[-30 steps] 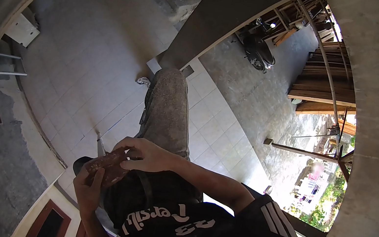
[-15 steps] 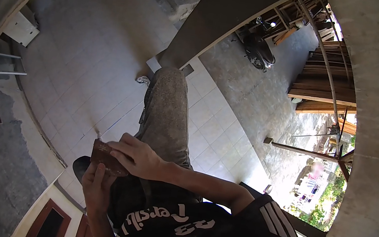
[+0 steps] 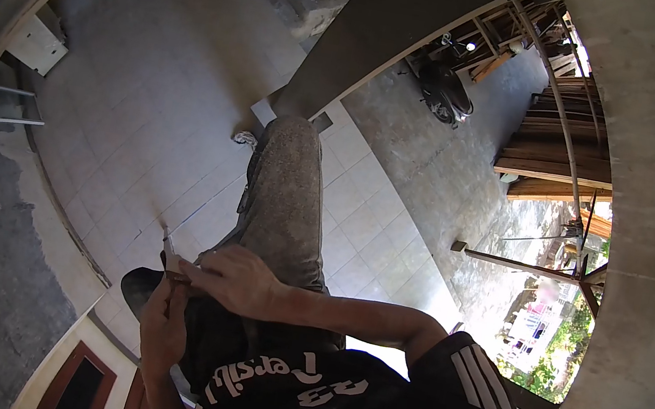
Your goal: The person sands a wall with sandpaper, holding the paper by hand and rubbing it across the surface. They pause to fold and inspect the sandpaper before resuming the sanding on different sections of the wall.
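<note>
A small brown flat piece (image 3: 180,277) is seen nearly edge-on at the lower left, with a pale strip along its far end. My left hand (image 3: 164,324) is closed on it from below. From the right, my right hand (image 3: 240,281) reaches over, its bent fingers pressed at the top edge of the piece. A thin pale pointed thing (image 3: 167,237) sticks up past the fingertips; which hand holds it is unclear. Fingers hide much of the piece.
My knee (image 3: 285,189) in grey trousers rises in the middle over the tiled floor (image 3: 165,93). A crumpled cloth (image 3: 244,138) lies beside it. A dark panel (image 3: 372,32), a motorcycle (image 3: 446,90) and stacked planks (image 3: 559,147) are farther off.
The brown piece has turned from showing its broad face to nearly edge-on. My right hand has shifted slightly right and down, and my left hand has moved slightly lower.
</note>
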Demonstrator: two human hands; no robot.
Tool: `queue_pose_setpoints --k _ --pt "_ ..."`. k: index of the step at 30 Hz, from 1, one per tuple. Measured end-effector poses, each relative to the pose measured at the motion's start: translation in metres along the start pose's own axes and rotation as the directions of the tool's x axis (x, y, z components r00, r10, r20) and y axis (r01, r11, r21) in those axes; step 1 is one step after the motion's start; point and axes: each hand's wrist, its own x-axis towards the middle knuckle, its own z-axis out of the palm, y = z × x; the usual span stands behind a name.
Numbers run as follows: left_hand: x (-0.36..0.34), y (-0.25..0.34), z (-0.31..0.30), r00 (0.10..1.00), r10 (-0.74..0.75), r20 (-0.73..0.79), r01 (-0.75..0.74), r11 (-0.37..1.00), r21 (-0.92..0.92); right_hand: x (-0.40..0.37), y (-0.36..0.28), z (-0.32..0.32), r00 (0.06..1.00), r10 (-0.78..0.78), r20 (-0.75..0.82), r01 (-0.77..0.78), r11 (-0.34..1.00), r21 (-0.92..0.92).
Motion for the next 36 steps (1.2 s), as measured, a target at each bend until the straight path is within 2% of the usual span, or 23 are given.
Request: queue_pose_setpoints --k 2,4,5,6,8,9,11,13,15,18,21,22,25,26,28,30,31,33,35,36 --pt "0.003 -0.004 -0.008 0.999 -0.028 0.031 0.028 1.0 -0.013 -0.002 -0.012 0.009 1.0 -0.009 -0.024 0.01 0.999 0.04" --pt "0.008 -0.013 -0.015 0.998 -0.027 0.055 0.029 0.999 -0.042 0.003 -0.002 -0.004 0.982 0.146 0.118 -0.164 0.973 0.161" --pt "0.01 -0.014 -0.014 0.999 -0.03 0.01 0.032 0.981 -0.191 0.009 0.003 -0.01 0.957 0.214 0.198 -0.255 0.943 0.213" --pt "0.014 -0.014 -0.012 0.999 -0.041 -0.036 0.026 0.942 -0.335 0.008 0.021 0.0 0.959 0.28 0.044 -0.277 0.893 0.355" --pt "0.017 -0.028 -0.013 0.988 -0.094 -0.122 0.0 0.796 -0.606 0.02 0.02 -0.017 0.868 0.483 0.119 -0.462 0.694 0.552" --pt "0.017 -0.037 -0.011 0.989 -0.108 -0.105 0.013 0.756 -0.654 0.022 0.017 -0.023 0.808 0.56 0.184 -0.532 0.557 0.638" --pt "0.02 -0.041 -0.007 0.986 -0.134 -0.095 0.022 0.679 -0.734 0.022 0.014 -0.023 0.765 0.571 0.299 -0.579 0.407 0.706" --pt "0.024 -0.037 -0.003 0.988 -0.139 -0.06 0.045 0.652 -0.757 0.02 0.02 -0.016 0.697 0.601 0.391 -0.604 0.198 0.772" --pt "0.021 -0.011 0.003 0.99 -0.094 -0.105 -0.001 0.743 -0.67 0.019 0.022 -0.016 0.72 0.574 0.389 -0.551 0.131 0.824" --pt "0.022 -0.023 0.005 0.991 -0.071 -0.112 -0.017 0.767 -0.641 0.022 0.02 -0.02 0.755 0.502 0.421 -0.55 0.137 0.823" --pt "0.023 -0.018 -0.005 0.99 -0.082 -0.114 0.001 0.813 -0.582 0.027 0.034 -0.032 0.752 0.423 0.506 -0.634 0.254 0.73" --pt "0.022 -0.015 -0.009 0.992 -0.052 -0.111 -0.016 0.84 -0.543 0.033 0.037 -0.039 0.733 0.459 0.502 -0.657 0.284 0.699" --pt "0.021 -0.007 -0.019 0.996 0.031 -0.08 -0.061 0.909 -0.412 0.052 0.041 -0.051 0.868 0.377 0.322 -0.477 0.457 0.751" --pt "0.02 -0.007 -0.022 0.996 0.055 -0.065 -0.075 0.93 -0.36 0.056 0.043 -0.053 0.868 0.279 0.411 -0.496 0.506 0.706" --pt "0.019 -0.002 -0.03 0.998 0.067 -0.013 -0.068 0.973 -0.22 0.064 0.047 -0.059 0.815 0.095 0.572 -0.5 0.615 0.61" --pt "0.016 0.01 -0.037 0.997 0.05 0.051 -0.048 0.998 -0.038 0.074 0.034 -0.063 0.734 -0.002 0.679 -0.478 0.709 0.519" --pt "0.018 0.015 -0.04 0.994 0.083 0.068 -0.088 0.992 0.089 0.081 0.027 -0.065 0.686 -0.034 0.727 -0.456 0.758 0.466" --pt "0.019 0.024 -0.044 0.98 0.167 0.104 -0.193 0.921 0.337 0.086 0.017 -0.06 0.416 0.043 0.908 -0.779 0.532 0.332" --pt "0.019 0.039 -0.035 0.946 0.316 -0.078 -0.271 0.897 0.35 0.078 0.007 -0.057 0.64 0.202 0.741 -0.667 0.625 0.406" --pt "0.019 0.043 -0.033 0.909 0.384 -0.164 -0.309 0.882 0.355 0.071 0.014 -0.046 0.714 0.257 0.651 -0.631 0.64 0.439"
